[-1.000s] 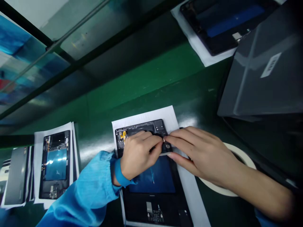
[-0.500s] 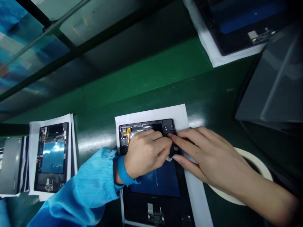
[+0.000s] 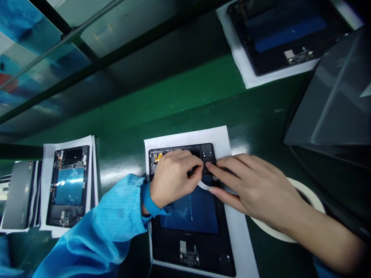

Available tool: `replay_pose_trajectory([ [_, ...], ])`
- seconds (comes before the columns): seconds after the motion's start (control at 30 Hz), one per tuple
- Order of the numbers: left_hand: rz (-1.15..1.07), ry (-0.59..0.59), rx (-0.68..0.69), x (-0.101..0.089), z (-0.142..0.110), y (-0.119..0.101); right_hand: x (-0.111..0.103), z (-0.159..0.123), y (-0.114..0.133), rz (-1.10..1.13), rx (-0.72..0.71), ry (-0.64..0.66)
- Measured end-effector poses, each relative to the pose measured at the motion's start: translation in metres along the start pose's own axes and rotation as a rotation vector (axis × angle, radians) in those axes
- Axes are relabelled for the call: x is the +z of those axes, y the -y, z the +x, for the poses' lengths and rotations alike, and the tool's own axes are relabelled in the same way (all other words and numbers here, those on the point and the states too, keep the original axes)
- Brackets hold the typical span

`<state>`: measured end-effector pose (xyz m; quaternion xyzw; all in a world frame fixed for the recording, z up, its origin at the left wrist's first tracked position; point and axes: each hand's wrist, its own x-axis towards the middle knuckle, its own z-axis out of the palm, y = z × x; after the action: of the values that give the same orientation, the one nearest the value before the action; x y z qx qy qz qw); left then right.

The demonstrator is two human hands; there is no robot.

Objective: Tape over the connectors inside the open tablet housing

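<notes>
While both hands pinch small part, tablet (image 3: 191,216) lies open (blue battery exposed).

We count three opened tablets on the counter (image 3: 185,96), each on its own white sheet: one at the centre (image 3: 191,220), one at nine o'clock (image 3: 68,185), one at one o'clock (image 3: 286,31). That makes three white sheets too. We see two hands, left (image 3: 171,179) and right (image 3: 255,189), one white tape ring (image 3: 313,197) at four o'clock, and one grey back cover (image 3: 17,197) at far nine o'clock
</notes>
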<state>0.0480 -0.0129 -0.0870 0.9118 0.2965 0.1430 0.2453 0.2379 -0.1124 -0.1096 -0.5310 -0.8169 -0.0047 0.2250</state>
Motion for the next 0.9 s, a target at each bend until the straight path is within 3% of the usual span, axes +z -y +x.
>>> replay_pose_trajectory([
  [0.37, 0.030, -0.016, 0.058, 0.0003, -0.0003, 0.0009, -0.0021, -0.0011, 0.0040, -0.106, -0.051, 0.040],
  [0.9, 0.080, -0.015, 0.091, 0.0033, -0.0017, 0.0050, 0.0000, -0.0026, 0.0030, 0.030, 0.010, -0.021],
])
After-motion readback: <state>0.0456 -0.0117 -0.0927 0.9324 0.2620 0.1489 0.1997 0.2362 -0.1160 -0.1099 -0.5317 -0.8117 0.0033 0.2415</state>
